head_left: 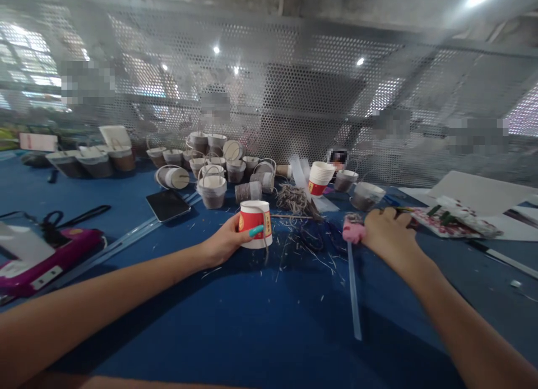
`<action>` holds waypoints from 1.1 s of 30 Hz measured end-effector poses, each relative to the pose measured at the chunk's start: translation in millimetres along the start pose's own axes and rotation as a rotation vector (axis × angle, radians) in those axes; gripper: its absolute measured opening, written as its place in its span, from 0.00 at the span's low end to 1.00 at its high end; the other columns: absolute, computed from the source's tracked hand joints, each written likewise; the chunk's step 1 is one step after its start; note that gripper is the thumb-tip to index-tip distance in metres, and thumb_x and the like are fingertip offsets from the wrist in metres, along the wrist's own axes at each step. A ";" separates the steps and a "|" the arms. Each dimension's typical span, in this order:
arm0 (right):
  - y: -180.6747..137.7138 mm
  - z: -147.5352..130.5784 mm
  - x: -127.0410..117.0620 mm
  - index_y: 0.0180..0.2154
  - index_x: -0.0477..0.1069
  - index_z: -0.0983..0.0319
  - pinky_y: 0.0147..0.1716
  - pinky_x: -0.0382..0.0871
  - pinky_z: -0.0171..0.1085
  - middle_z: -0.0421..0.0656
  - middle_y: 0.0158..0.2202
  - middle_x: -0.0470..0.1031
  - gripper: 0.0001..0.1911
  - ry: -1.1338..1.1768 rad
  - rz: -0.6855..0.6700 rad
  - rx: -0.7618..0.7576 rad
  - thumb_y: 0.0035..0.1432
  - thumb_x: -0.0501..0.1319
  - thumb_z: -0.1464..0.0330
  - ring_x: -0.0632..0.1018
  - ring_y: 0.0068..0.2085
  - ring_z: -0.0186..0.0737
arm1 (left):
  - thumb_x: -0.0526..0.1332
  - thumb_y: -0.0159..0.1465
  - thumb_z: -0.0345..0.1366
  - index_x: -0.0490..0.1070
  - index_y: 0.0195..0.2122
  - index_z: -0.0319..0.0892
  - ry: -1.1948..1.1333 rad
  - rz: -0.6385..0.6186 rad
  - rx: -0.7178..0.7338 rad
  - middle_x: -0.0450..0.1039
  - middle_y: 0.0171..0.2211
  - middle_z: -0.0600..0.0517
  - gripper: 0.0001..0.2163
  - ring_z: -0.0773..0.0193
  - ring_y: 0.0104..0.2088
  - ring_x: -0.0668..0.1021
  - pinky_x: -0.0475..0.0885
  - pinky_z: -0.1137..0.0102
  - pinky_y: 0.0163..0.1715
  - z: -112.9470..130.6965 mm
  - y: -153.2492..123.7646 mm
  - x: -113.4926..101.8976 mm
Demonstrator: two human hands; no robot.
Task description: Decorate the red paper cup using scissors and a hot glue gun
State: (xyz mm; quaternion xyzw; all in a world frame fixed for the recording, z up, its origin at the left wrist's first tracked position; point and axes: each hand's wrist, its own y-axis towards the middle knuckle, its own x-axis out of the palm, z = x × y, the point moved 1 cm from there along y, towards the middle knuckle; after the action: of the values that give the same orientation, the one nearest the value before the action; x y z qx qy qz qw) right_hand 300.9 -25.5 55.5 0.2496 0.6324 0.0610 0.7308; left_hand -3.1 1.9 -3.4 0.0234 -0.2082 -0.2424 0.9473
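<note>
My left hand (227, 240) is closed around a red-and-white paper cup (251, 220), its thumb with a teal nail lying across the side. A thin brown cord (266, 243) runs down the cup's near side and hangs below it. Farther right, my right hand (389, 232) has its fingers curled at a pink glue gun (354, 232). Most of the gun's body is hidden by the hand. From the gun a clear glue stick (355, 299) points toward me. Between the hands lie dark-handled scissors (313, 237) and a tangle of grey-brown twine (292, 198).
Behind stand many twine-wrapped cups with handles (212, 190), some tipped over, and a stack of paper cups (320, 179). A phone (168, 205), long glue sticks (121, 244) and a purple power strip (46, 260) lie left. Papers (474, 195) lie right. Scraps litter the blue table (269, 322).
</note>
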 end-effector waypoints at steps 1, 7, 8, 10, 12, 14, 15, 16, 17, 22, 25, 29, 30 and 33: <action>-1.5 -4.8 1.0 0.37 0.69 0.72 0.32 0.64 0.53 0.67 0.42 0.68 0.12 0.000 -0.002 -0.013 0.47 0.59 0.75 0.68 0.45 0.70 | 0.74 0.43 0.40 0.69 0.43 0.37 0.017 0.007 0.001 0.77 0.38 0.46 0.27 0.59 0.37 0.78 0.71 0.64 0.42 -0.9 0.4 -0.4; -38.8 -67.2 -8.5 0.49 0.62 0.65 0.48 0.64 0.50 0.55 0.49 0.67 0.20 0.845 0.013 -0.314 0.54 0.58 0.65 0.68 0.51 0.52 | 0.68 0.52 0.47 0.64 0.50 0.41 0.205 -0.030 0.037 0.74 0.44 0.45 0.28 0.57 0.43 0.76 0.69 0.61 0.46 -3.1 -1.0 0.6; -48.4 -77.5 -9.0 0.48 0.62 0.63 0.46 0.67 0.48 0.53 0.48 0.67 0.19 1.000 -0.103 -0.328 0.56 0.57 0.61 0.70 0.48 0.49 | 0.66 0.54 0.47 0.62 0.51 0.42 0.251 -0.039 0.046 0.73 0.45 0.45 0.27 0.57 0.44 0.75 0.68 0.61 0.47 -2.3 -1.9 1.8; -65.2 -92.5 -8.3 0.45 0.61 0.62 0.43 0.68 0.46 0.51 0.45 0.68 0.18 1.141 -0.272 -0.327 0.57 0.56 0.59 0.71 0.45 0.46 | 0.66 0.55 0.46 0.60 0.53 0.42 0.339 -0.064 0.052 0.71 0.46 0.46 0.27 0.56 0.47 0.73 0.66 0.61 0.49 0.1 -3.9 5.1; -75.2 -99.4 -6.6 0.44 0.62 0.62 0.44 0.67 0.46 0.50 0.44 0.68 0.15 1.155 -0.276 -0.399 0.57 0.56 0.62 0.71 0.44 0.45 | 0.67 0.53 0.45 0.60 0.52 0.42 0.387 -0.100 0.051 0.70 0.46 0.47 0.28 0.55 0.49 0.71 0.65 0.61 0.51 2.6 -5.7 9.2; -77.4 -100.1 -4.1 0.41 0.62 0.63 0.43 0.65 0.45 0.49 0.41 0.68 0.11 1.149 -0.226 -0.447 0.57 0.55 0.65 0.70 0.42 0.43 | 0.68 0.51 0.43 0.59 0.52 0.43 0.388 -0.125 0.042 0.69 0.46 0.47 0.29 0.56 0.49 0.70 0.65 0.61 0.51 4.3 -7.1 12.9; -76.3 -99.3 -2.8 0.39 0.63 0.62 0.42 0.64 0.44 0.48 0.39 0.68 0.08 1.159 -0.214 -0.444 0.57 0.53 0.66 0.70 0.41 0.42 | 0.69 0.51 0.42 0.59 0.51 0.43 0.378 -0.126 0.032 0.69 0.47 0.47 0.29 0.56 0.49 0.70 0.65 0.61 0.51 4.8 -7.6 14.3; -74.2 -98.2 -1.6 0.37 0.63 0.62 0.41 0.64 0.43 0.46 0.37 0.68 0.06 1.186 -0.225 -0.425 0.57 0.53 0.67 0.69 0.39 0.41 | 0.69 0.50 0.41 0.59 0.51 0.43 0.363 -0.123 0.019 0.69 0.47 0.48 0.29 0.57 0.49 0.71 0.65 0.62 0.51 5.1 -7.9 15.3; -71.6 -97.1 -0.7 0.35 0.63 0.62 0.38 0.63 0.42 0.45 0.34 0.68 0.05 1.236 -0.264 -0.391 0.57 0.52 0.68 0.69 0.36 0.40 | 0.69 0.50 0.41 0.59 0.50 0.43 0.346 -0.120 0.005 0.69 0.47 0.48 0.29 0.57 0.48 0.71 0.65 0.61 0.51 5.2 -8.2 16.0; -60.7 -93.2 -5.0 0.26 0.64 0.61 0.28 0.62 0.37 0.36 0.18 0.61 0.05 1.762 -0.836 -0.266 0.49 0.52 0.68 0.63 0.21 0.32 | 0.71 0.48 0.40 0.60 0.51 0.43 0.297 -0.108 -0.026 0.71 0.47 0.47 0.30 0.57 0.47 0.73 0.65 0.60 0.52 5.9 -8.8 15.1; -57.7 -89.0 -14.5 0.25 0.68 0.63 0.28 0.66 0.40 0.33 0.14 0.53 0.13 2.036 -1.079 -0.367 0.52 0.51 0.63 0.57 0.18 0.31 | 0.71 0.48 0.39 0.61 0.51 0.42 0.299 -0.117 -0.044 0.72 0.47 0.47 0.30 0.57 0.47 0.74 0.66 0.59 0.51 6.0 -9.1 14.2; -54.1 -84.2 -20.4 0.22 0.67 0.62 0.21 0.60 0.34 0.34 0.14 0.51 0.19 2.177 -1.109 -0.308 0.61 0.50 0.62 0.56 0.19 0.31 | 0.71 0.48 0.37 0.61 0.52 0.43 0.305 -0.113 -0.069 0.73 0.47 0.46 0.31 0.55 0.47 0.75 0.66 0.59 0.51 6.3 -9.4 14.8; -53.3 -83.7 -20.2 0.22 0.66 0.63 0.21 0.58 0.32 0.34 0.14 0.52 0.19 2.185 -1.094 -0.274 0.63 0.51 0.63 0.56 0.19 0.30 | 0.71 0.48 0.37 0.62 0.53 0.43 0.307 -0.110 -0.073 0.73 0.47 0.47 0.32 0.55 0.47 0.75 0.66 0.59 0.51 6.5 -9.6 15.1; -51.0 -83.2 -18.0 0.21 0.66 0.63 0.20 0.55 0.30 0.33 0.12 0.52 0.19 2.180 -1.046 -0.196 0.63 0.54 0.65 0.53 0.17 0.27 | 0.71 0.48 0.37 0.62 0.53 0.43 0.316 -0.109 -0.071 0.74 0.47 0.47 0.32 0.55 0.47 0.75 0.66 0.58 0.51 6.8 -10.0 15.5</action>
State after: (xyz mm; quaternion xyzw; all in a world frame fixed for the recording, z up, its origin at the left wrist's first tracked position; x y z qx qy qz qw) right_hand 206.5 -53.1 42.7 -0.2745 0.9328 -0.0157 -0.2329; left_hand 2.0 -13.8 7.2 0.0390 -0.0466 -0.2942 0.9538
